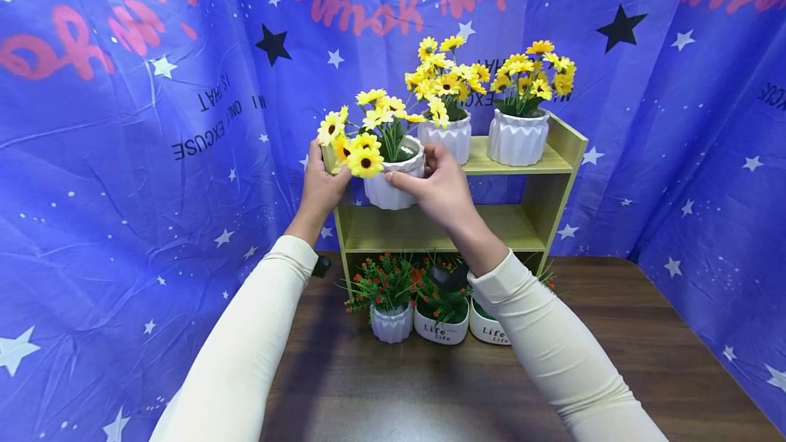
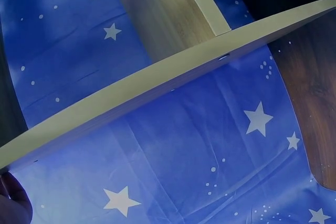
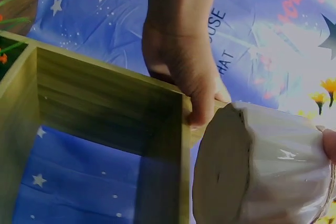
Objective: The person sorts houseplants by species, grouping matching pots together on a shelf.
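Observation:
My right hand (image 1: 445,186) grips the rim of a white fluted flowerpot (image 1: 393,189) with yellow daisy-like flowers (image 1: 366,149). In the head view this pot overlaps the left end of the wooden shelf (image 1: 442,224); in the right wrist view its underside shows, beside the top board. With my left hand (image 1: 322,186) I hold the shelf's upper left corner, thumb on the near edge in the right wrist view. Only a bit of the left hand (image 2: 14,205) enters the left wrist view, at the side panel (image 2: 131,87).
Two more white pots of yellow flowers, a middle one (image 1: 445,138) and a right one (image 1: 518,138), stand on the top board. Below, a fluted pot (image 1: 391,325) and two oval "Life" planters (image 1: 441,326) with red-flecked greenery line the dark table (image 1: 393,394). A blue starry curtain (image 1: 123,224) surrounds everything.

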A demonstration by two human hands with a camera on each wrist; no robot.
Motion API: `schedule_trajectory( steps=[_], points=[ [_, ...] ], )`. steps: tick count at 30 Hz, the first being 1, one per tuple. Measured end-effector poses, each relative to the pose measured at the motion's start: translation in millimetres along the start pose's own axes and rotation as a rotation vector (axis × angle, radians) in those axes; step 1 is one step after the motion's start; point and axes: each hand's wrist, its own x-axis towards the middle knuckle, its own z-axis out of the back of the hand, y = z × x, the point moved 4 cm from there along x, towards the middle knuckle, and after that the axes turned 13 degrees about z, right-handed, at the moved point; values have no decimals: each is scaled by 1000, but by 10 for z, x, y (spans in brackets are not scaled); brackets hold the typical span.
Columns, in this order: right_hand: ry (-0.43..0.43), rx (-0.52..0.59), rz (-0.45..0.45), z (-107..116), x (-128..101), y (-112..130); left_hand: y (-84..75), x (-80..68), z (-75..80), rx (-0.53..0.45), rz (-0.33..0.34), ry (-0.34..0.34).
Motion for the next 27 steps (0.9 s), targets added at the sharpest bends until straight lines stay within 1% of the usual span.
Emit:
schedule_trajectory(
  steps=[5,9,12,15,16,20,22,27],
  points=[
    [-1,16,39,-27,46,50,-5,-4,0,5,-10,5],
    [-5,-3,15,-37,111,30,-15,-11,8,23,-14,-7],
    [-9,-30,-3,-33,149,18,-162,-118,0,20,-6,6],
    [0,-59,-11,-33,191,17,-306,-217,-8,1,-36,14],
    [6,-74,-13,-33,205,24,-358,-248,-7,-5,-55,17],
    [37,-158,-40,-30,269,38,-354,-243,-10,-21,-138,30],
    [55,-212,-56,-35,306,43,-348,-242,-9,-34,-146,40],
    [89,-329,-87,-65,426,30,-351,-240,-5,-66,-140,57]
  ],
)
